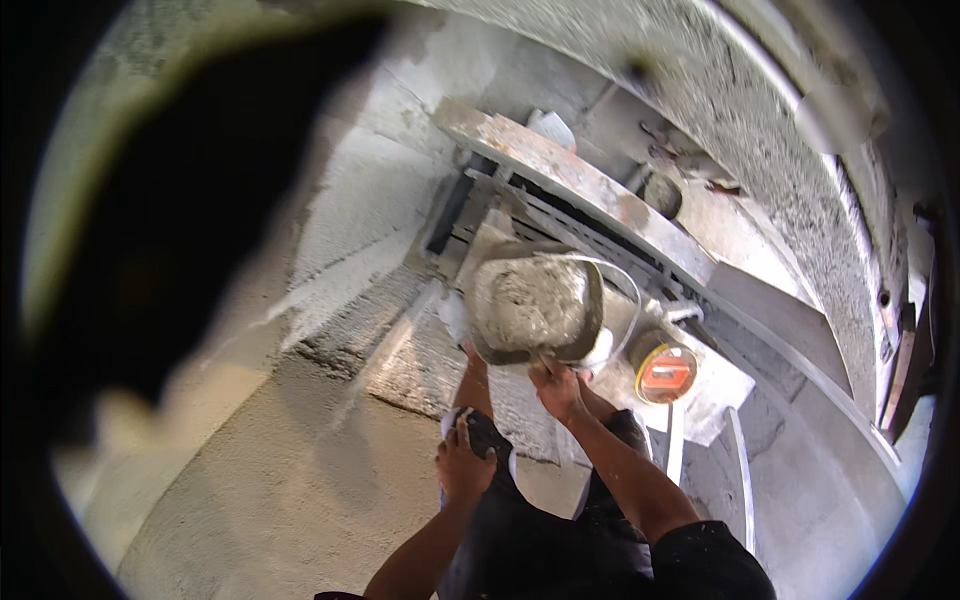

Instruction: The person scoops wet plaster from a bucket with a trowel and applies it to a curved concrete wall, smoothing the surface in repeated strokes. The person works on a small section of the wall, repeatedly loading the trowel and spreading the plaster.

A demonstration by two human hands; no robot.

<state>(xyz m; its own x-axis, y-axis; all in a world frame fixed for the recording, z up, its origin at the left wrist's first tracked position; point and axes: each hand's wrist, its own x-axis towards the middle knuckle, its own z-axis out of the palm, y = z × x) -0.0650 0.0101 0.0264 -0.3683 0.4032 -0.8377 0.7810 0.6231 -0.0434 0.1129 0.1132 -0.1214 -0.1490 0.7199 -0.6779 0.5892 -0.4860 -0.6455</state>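
A bucket of wet grey mortar (530, 300) sits at the centre, its pale wire handle looped out to the right. My right hand (558, 390) is closed at the bucket's near edge on what looks like a tool handle, partly hidden by the fingers. My left hand (460, 465) rests on my left knee, fingers apart and holding nothing. To the right of the bucket, a yellow-rimmed pail (668, 378) with an orange item in it stands on a pale, dirty board (722, 390).
A long dirty plank (570, 170) lies behind the bucket, with a dark round container (662, 195) beyond it. Rough plastered surfaces (220, 450) surround my bare legs. A thin white rail (742, 480) runs at the right. A blurred dark shape covers much of the upper left.
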